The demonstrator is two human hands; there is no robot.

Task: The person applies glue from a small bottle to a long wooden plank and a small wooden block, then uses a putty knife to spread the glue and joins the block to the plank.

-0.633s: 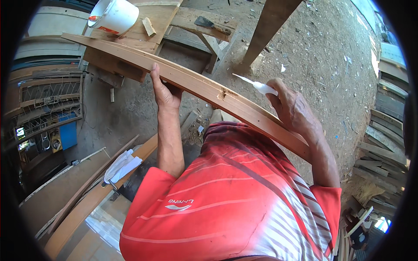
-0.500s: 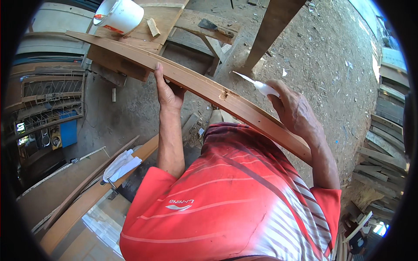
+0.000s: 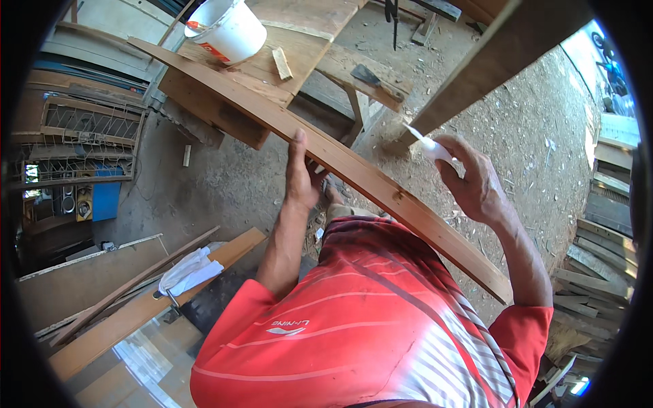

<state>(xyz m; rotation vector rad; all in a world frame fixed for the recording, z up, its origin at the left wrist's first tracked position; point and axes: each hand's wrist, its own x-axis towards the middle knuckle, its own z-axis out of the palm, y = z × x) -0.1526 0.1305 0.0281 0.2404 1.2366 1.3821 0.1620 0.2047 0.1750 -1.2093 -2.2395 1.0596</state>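
Observation:
My left hand (image 3: pixel 304 175) is closed around the lower edge of a long brown wooden plank (image 3: pixel 357 168), its thumb up against the face and most of its fingers hidden behind. The plank slants from the bench at upper left down to the right, in front of my body. A rough, darker spot (image 3: pixel 399 195) marks its face right of my left hand. In my right hand (image 3: pixel 473 178) is a small white squeeze bottle (image 3: pixel 434 149) with a thin pointed nozzle aimed up and left. The bottle is held beyond the plank, apart from it.
On a wooden bench (image 3: pixel 306 24) stand a white bucket (image 3: pixel 231 34) and a wood offcut (image 3: pixel 281 63). A dark-bladed hand tool (image 3: pixel 366 73) lies on a lower plank. One thick wooden post (image 3: pixel 490 68) rises at right. A white cloth (image 3: pixel 190 270) rests on a board; timber (image 3: pixel 605 231) is piled far right.
The whole view has shifted, with the bench now farther right. The plank slants more steeply. My right hand and the bottle have drawn farther from the plank's face.

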